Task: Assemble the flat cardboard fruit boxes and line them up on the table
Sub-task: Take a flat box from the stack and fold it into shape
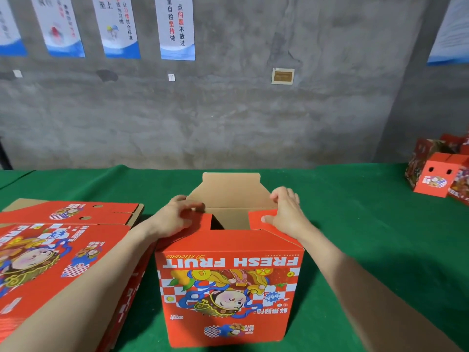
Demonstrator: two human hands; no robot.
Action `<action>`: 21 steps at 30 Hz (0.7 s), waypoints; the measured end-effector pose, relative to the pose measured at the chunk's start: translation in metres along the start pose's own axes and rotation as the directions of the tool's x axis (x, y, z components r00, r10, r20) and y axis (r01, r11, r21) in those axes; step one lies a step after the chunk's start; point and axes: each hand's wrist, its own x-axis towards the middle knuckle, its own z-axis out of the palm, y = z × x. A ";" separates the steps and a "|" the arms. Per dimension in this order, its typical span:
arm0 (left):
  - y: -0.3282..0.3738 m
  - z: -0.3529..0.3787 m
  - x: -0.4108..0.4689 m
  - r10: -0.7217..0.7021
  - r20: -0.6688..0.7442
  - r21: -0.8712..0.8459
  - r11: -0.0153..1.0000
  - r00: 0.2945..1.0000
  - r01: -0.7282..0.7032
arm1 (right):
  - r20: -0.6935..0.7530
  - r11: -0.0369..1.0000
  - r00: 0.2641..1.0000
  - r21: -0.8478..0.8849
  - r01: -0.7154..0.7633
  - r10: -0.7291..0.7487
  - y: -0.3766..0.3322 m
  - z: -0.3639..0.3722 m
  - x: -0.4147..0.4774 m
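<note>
Hands met on the upturned fruit box [228,288] at centre frame, standing with its print inverted on the green bench [355,212], probably so its base could be closed. The left hand [175,219] curled its fingers over one red flap [201,222]; the right hand [284,214] pinched the other. Flat boxes [63,250] lay at lower left, finished boxes [431,174] at far right.

Frame centre: left hand [175,217] and right hand [286,215] grip top flaps of upright red box [228,288] on green table [355,224]; flat boxes [63,250] lower left, assembled boxes [435,175] far right.
</note>
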 end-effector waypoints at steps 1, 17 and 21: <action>0.001 0.001 0.000 0.018 -0.046 -0.007 1.000 0.999 -0.018 | -0.016 0.999 1.000 0.034 -0.015 0.016 -0.002 -0.002 0.000; 0.010 0.008 -0.004 -0.163 -0.030 0.035 0.986 0.986 0.164 | 0.377 0.999 0.926 0.048 -0.014 -0.005 -0.003 -0.003 -0.002; 0.013 0.009 0.001 -0.195 -0.013 0.199 0.961 0.981 0.194 | 0.440 0.999 0.898 -0.032 0.035 -0.017 -0.005 -0.006 0.001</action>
